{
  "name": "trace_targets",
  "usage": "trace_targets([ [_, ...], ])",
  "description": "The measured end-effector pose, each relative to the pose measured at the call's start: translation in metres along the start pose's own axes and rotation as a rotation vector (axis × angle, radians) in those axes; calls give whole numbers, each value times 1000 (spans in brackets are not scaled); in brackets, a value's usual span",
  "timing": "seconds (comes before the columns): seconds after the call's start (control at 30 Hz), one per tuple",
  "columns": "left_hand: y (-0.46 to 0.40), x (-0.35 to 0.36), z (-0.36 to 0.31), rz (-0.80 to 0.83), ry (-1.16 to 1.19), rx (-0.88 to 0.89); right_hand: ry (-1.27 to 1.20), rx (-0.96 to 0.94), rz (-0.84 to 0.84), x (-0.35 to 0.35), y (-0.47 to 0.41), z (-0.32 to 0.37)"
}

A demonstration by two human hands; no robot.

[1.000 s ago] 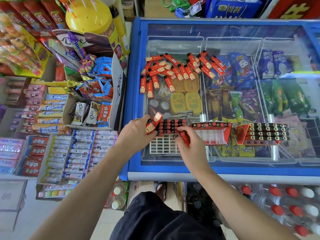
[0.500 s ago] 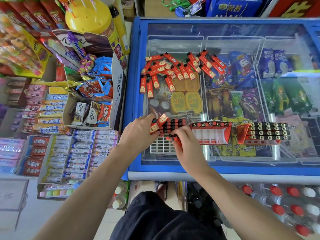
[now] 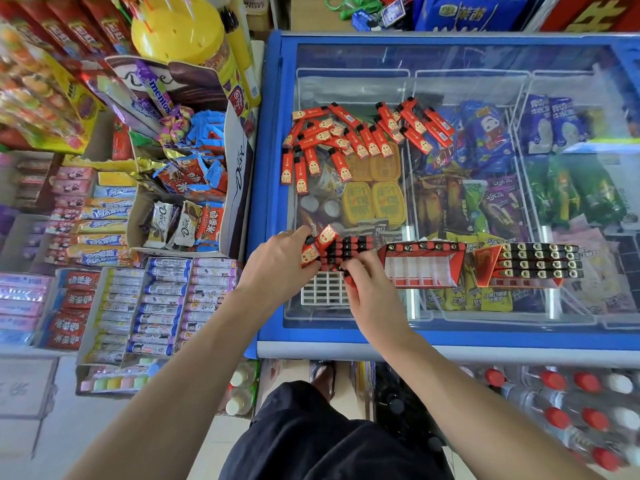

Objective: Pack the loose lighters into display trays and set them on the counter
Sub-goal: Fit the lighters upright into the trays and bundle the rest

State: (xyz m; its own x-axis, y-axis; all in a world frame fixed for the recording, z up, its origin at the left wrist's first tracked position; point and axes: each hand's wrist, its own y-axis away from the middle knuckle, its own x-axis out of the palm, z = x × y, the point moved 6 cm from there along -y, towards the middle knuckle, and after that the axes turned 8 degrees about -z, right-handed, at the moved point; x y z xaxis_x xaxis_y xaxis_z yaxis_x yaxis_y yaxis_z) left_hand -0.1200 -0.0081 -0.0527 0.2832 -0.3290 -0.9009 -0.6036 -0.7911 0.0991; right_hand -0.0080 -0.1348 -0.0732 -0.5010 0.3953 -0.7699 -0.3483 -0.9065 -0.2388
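The left hand (image 3: 277, 268) pinches a couple of red lighters (image 3: 320, 244) at the near-left tray (image 3: 325, 292), and the right hand (image 3: 372, 294) curls its fingers around another at the tray's nearer rows. About half of this tray looks filled; the white slots under the hands are bare. Just right of the grip, a second tray (image 3: 424, 268) has one row in, and beyond it a third tray (image 3: 533, 263) looks full. A heap of loose lighters (image 3: 353, 133) waits on the freezer lid (image 3: 485, 81), farther out, so plenty remains.

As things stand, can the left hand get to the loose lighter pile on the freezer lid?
Probably yes, once freed. The loose lighters lie uncovered on the glass lid, straight beyond the left hand, with nothing between. But that hand now holds lighters at the white tray, so it must let go first.
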Motion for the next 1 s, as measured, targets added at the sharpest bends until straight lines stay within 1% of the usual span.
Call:
trace_targets([
  [0.5, -1, 0, 0, -25, -7, 9, 53, -63, 53, 10, 1, 4],
  [0.63, -1, 0, 0, -27, -15, 10, 96, -40, 85, 15, -2, -5],
  [0.8, -2, 0, -2, -26, -48, 10, 114, -97, 62, 12, -7, 2],
  [0.9, -1, -3, -7, -58, -52, 38, 75, -68, 29, 5, -8, 3],
  [1.0, -1, -5, -16, -91, -51, 70, -76, 23, -9, -3, -7, 0],
])
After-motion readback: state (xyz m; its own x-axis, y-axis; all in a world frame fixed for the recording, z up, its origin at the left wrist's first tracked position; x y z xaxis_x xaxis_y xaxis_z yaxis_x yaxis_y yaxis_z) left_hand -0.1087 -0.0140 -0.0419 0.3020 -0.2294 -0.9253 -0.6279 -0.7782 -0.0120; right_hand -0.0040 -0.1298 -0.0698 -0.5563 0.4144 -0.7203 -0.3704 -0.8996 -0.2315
